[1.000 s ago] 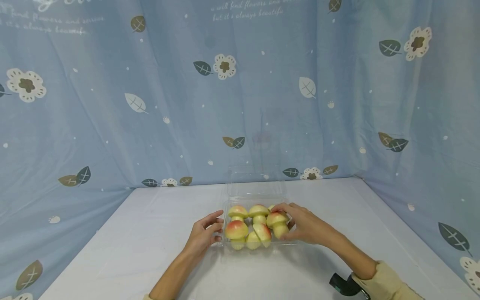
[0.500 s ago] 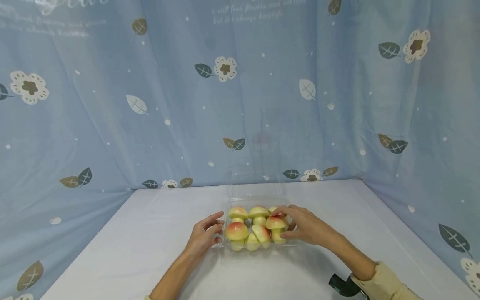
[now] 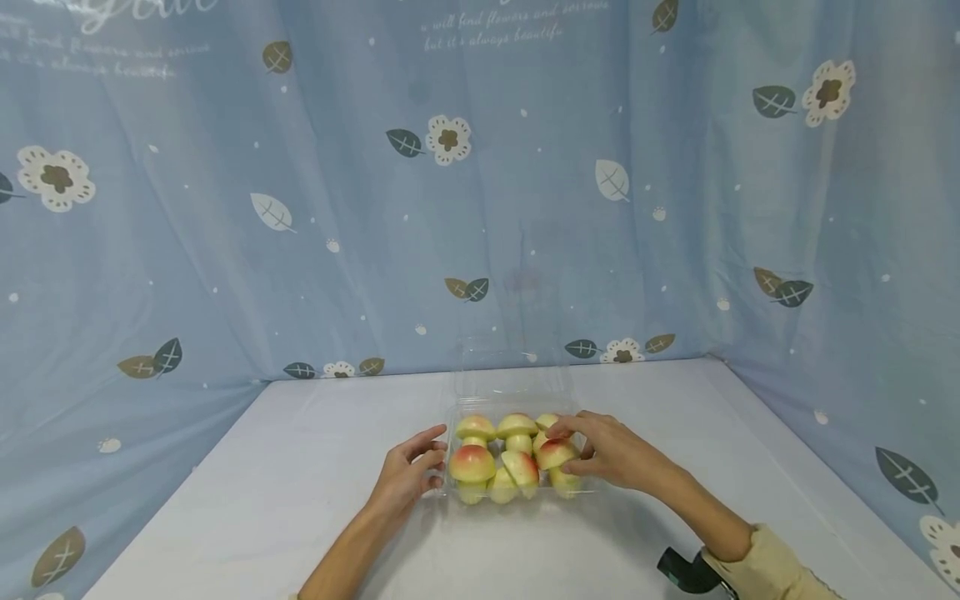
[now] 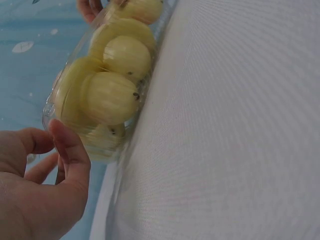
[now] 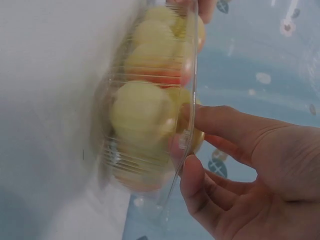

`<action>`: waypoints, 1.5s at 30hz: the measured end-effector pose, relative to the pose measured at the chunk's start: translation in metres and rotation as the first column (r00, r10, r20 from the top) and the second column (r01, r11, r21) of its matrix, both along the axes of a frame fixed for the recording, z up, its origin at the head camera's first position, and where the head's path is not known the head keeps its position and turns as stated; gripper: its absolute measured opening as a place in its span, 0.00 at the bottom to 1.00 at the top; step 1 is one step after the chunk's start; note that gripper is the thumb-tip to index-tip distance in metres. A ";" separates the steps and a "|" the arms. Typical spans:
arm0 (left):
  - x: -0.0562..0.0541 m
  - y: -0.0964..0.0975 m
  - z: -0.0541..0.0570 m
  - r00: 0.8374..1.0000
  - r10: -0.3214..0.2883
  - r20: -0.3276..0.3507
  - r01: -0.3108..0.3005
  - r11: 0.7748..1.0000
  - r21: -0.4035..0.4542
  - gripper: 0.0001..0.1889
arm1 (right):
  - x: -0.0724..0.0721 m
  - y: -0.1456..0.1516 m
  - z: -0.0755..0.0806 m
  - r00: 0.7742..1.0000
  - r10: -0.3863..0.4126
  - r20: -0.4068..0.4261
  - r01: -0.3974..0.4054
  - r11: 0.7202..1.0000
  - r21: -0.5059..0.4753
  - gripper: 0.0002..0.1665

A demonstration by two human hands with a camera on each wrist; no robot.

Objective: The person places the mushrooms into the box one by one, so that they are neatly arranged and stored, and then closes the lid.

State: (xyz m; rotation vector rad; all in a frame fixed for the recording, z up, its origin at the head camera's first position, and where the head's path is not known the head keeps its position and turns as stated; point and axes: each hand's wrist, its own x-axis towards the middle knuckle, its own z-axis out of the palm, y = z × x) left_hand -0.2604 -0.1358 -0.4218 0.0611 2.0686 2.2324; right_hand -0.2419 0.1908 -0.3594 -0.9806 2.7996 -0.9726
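Note:
A clear plastic clamshell box (image 3: 525, 490) holds several yellow-green mushrooms with red-tinged caps, such as the front left mushroom (image 3: 472, 465). My right hand (image 3: 618, 454) holds a mushroom (image 3: 558, 454) at the box's right end, forefinger near its cap and thumb by its stem. In the right wrist view, the fingers partly hide that mushroom behind the ribbed box wall. My left hand (image 3: 408, 471) rests beside the box's left wall, fingers loosely bent. The left wrist view has its fingertips (image 4: 62, 135) at the box's rim.
The box's transparent lid (image 3: 513, 367) stands raised at the back, near the flowered blue curtain (image 3: 360, 208). A white cloth (image 3: 315, 450) covers the table. A black object (image 3: 690, 571) sits by the right sleeve (image 3: 765, 567).
Within the right hand's fingers, the mushroom has shifted and tilted; its cap now sits slightly nearer the front. Another mushroom shows behind it. The left hand stays put.

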 end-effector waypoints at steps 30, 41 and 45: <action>-0.003 -0.002 0.000 1.000 0.001 0.023 -0.002 1.000 0.024 0.25 | -0.007 0.006 0.004 0.998 -0.042 -0.048 0.042 0.999 0.000 0.24; 0.001 -0.003 0.006 1.000 -0.013 0.016 0.013 1.000 -0.001 0.26 | -0.020 0.013 0.014 0.993 -0.100 -0.068 0.100 0.995 -0.003 0.22; 0.001 -0.003 0.007 1.000 -0.008 0.030 0.008 1.000 -0.008 0.27 | -0.031 0.017 0.015 0.987 -0.141 -0.072 0.141 0.990 -0.006 0.20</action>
